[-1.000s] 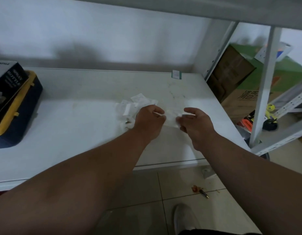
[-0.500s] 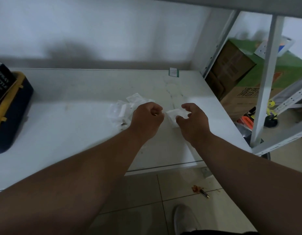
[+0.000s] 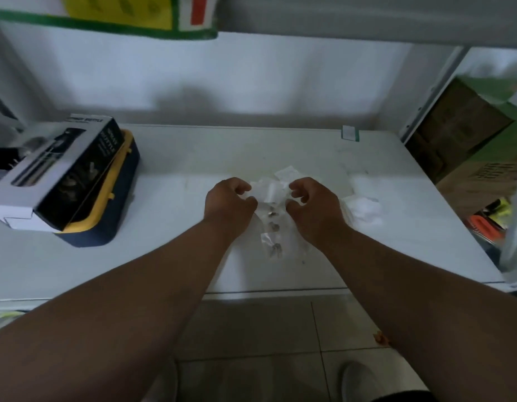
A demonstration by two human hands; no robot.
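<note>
Plastic packets [image 3: 271,227], clear, crinkly and joined in a strip with small metal parts inside, lie on the white shelf [image 3: 164,256] between both hands. The left hand [image 3: 229,202] and right hand [image 3: 311,205], equally near, each pinch the strip's far end with curled fingers. Its long axis runs back toward the person.

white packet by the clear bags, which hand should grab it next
Probably right: the right hand is next to the white packet; the left hand sits beyond the clear bags.
</note>
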